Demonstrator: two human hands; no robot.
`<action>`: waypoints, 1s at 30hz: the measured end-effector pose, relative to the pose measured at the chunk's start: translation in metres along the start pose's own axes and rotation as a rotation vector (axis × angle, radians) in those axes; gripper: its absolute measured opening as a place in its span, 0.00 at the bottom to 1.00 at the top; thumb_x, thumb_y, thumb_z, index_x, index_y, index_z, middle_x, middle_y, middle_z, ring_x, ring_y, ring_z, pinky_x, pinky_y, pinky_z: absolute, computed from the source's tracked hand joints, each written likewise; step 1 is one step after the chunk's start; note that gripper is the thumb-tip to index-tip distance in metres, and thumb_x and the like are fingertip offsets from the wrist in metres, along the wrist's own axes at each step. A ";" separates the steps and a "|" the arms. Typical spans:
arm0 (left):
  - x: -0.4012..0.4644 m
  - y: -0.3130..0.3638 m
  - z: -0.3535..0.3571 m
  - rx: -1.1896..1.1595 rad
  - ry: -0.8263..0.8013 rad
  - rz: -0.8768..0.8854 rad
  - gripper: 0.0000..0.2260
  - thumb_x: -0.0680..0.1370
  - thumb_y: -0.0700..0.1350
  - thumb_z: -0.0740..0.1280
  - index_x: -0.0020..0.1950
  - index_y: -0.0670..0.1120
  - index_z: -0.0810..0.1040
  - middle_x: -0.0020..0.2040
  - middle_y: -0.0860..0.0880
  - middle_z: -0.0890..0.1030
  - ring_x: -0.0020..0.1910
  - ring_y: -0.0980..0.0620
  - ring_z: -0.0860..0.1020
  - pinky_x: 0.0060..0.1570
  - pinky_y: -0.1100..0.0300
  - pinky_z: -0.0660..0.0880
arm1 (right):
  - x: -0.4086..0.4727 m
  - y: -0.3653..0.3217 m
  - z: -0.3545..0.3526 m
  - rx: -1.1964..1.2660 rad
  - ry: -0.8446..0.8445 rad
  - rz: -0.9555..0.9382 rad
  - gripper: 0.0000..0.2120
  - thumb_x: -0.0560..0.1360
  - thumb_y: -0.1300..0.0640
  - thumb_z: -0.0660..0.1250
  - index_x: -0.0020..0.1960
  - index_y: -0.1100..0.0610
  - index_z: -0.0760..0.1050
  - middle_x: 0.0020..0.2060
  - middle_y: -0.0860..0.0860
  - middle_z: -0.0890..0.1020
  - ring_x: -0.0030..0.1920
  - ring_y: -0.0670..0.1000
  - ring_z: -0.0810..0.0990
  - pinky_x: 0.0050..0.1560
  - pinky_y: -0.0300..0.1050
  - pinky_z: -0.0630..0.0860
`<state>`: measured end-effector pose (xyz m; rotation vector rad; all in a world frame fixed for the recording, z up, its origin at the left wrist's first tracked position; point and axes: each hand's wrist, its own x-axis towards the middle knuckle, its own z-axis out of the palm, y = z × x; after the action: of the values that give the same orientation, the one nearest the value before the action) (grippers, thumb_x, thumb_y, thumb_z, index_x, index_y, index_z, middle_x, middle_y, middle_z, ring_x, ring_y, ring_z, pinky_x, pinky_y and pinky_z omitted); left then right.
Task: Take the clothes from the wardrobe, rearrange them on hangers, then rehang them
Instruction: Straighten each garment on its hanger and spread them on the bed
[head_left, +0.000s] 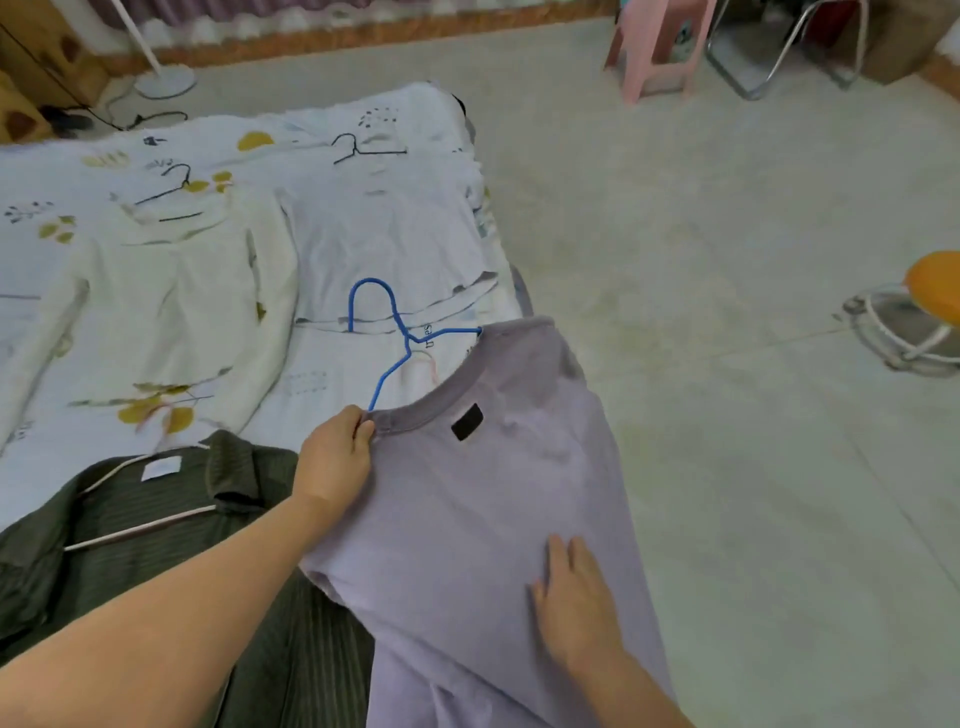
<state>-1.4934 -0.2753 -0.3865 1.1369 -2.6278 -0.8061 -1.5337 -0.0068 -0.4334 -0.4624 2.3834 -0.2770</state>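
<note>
A lilac T-shirt (498, 519) is spread at the bed's (332, 218) five o'clock corner, its collar pinched by the left hand (337, 457) beside a blue hanger (400, 338) at twelve o'clock; the right hand (576, 603) is pressed flat. The collar is best held taut.

The scene is lit evenly by soft, diffuse light; the source cannot be told. Only faint shadows are cast, under the left hand (337, 457) and along the shirt (483, 519) folds. No glare is seen. Straight lines are bent toward the edges by the wide lens. Fine detail is smeared throughout, and the stool (660, 52) and floor (727, 260) are rendered soft
</note>
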 end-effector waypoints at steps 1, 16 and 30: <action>0.005 -0.013 0.010 0.017 -0.009 -0.025 0.08 0.80 0.41 0.57 0.41 0.45 0.69 0.42 0.42 0.78 0.42 0.41 0.74 0.41 0.53 0.66 | 0.008 0.000 0.012 -0.030 -0.015 0.002 0.29 0.81 0.50 0.53 0.77 0.53 0.46 0.76 0.55 0.48 0.76 0.54 0.50 0.73 0.46 0.56; -0.057 -0.054 0.093 0.690 -0.608 0.201 0.28 0.80 0.56 0.51 0.77 0.51 0.44 0.78 0.48 0.41 0.76 0.47 0.42 0.72 0.44 0.44 | 0.033 0.003 0.050 -0.173 -0.179 0.009 0.28 0.81 0.50 0.51 0.77 0.50 0.43 0.76 0.56 0.43 0.76 0.58 0.45 0.73 0.52 0.54; -0.135 0.044 -0.018 0.401 -0.717 -0.041 0.17 0.81 0.47 0.54 0.66 0.41 0.69 0.65 0.43 0.74 0.63 0.46 0.71 0.55 0.61 0.67 | -0.066 -0.004 -0.088 -0.197 -0.179 -0.171 0.17 0.78 0.58 0.56 0.66 0.57 0.68 0.64 0.58 0.75 0.63 0.57 0.74 0.60 0.45 0.70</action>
<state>-1.4206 -0.1610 -0.3394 1.1462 -3.4954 -0.8339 -1.5444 0.0226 -0.3280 -0.7532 2.2082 -0.0730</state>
